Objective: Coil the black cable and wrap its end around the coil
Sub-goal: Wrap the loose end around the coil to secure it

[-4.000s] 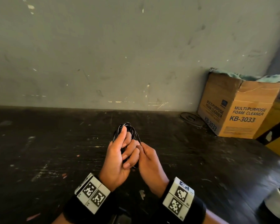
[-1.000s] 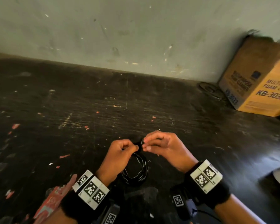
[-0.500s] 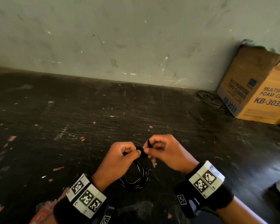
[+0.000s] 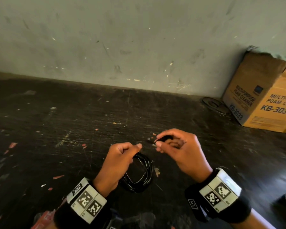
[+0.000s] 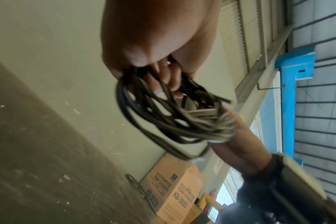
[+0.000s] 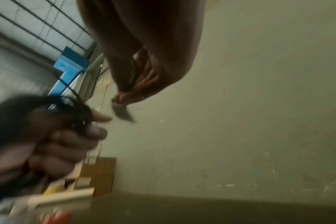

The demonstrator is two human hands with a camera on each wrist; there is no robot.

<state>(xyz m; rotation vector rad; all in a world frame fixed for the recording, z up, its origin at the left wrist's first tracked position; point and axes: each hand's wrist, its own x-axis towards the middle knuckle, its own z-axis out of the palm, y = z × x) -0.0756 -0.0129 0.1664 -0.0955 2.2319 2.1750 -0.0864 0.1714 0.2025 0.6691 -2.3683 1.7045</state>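
The black cable coil (image 4: 139,176) hangs in several loops from my left hand (image 4: 120,156), which grips its top just above the dark table. In the left wrist view the coil (image 5: 163,115) spills out from under the curled fingers. My right hand (image 4: 172,146) is a short way to the right and pinches the cable's end (image 4: 163,138) between thumb and fingertips. The right wrist view shows that pinched end (image 6: 123,112) blurred, with the left hand's coil (image 6: 75,112) at lower left.
A cardboard foam-cleaner box (image 4: 262,101) stands at the back right against the wall, with a thin dark ring (image 4: 213,104) flat on the table beside it. The dark scratched table (image 4: 73,129) stretches left and ahead. A red scrap (image 4: 45,219) lies near the front edge.
My hands, close together half a second ago, have drawn apart: the right hand moved right and up with the cable end. The left keeps its grip on the coil.
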